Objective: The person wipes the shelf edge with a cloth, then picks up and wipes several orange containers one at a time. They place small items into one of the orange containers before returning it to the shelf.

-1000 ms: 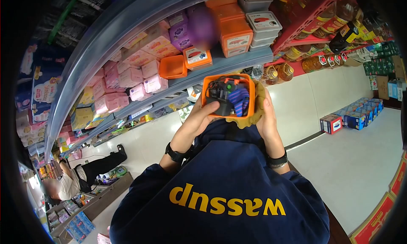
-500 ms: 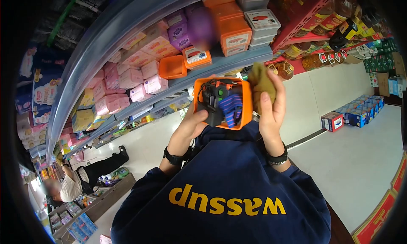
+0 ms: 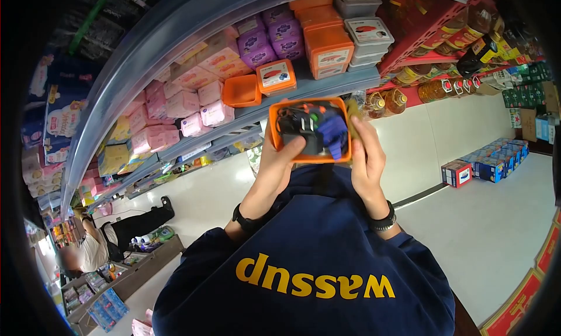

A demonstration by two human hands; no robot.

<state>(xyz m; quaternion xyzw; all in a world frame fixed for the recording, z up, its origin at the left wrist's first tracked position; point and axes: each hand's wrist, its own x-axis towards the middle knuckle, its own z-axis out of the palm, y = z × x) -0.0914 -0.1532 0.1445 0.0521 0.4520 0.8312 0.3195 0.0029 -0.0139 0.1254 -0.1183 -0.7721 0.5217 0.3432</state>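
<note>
An orange plastic container [image 3: 273, 117], tilted so its inside faces me, is up in front of my chest. My left hand [image 3: 279, 163] closes round its left side, the thumb over the rim on a black object [image 3: 295, 146]. Black cords and a blue-purple striped cloth [image 3: 333, 134] also lie inside. My right hand [image 3: 368, 158] is at the right wall, fingers closed round a crumpled olive cloth [image 3: 353, 109] that shows only in part behind them.
Ahead, a shelf [image 3: 327, 92] carries pink and purple packs, an orange open box [image 3: 242, 90] and stacked lidded boxes [image 3: 328, 47]. Oil bottles [image 3: 394, 100] stand on a red rack at right. Blue cartons [image 3: 494, 163] line the right wall. Another person [image 3: 102, 245] is at far left.
The orange container has risen slightly and turned. My right hand has brought the olive cloth down against its right side, and less of the cloth shows.
</note>
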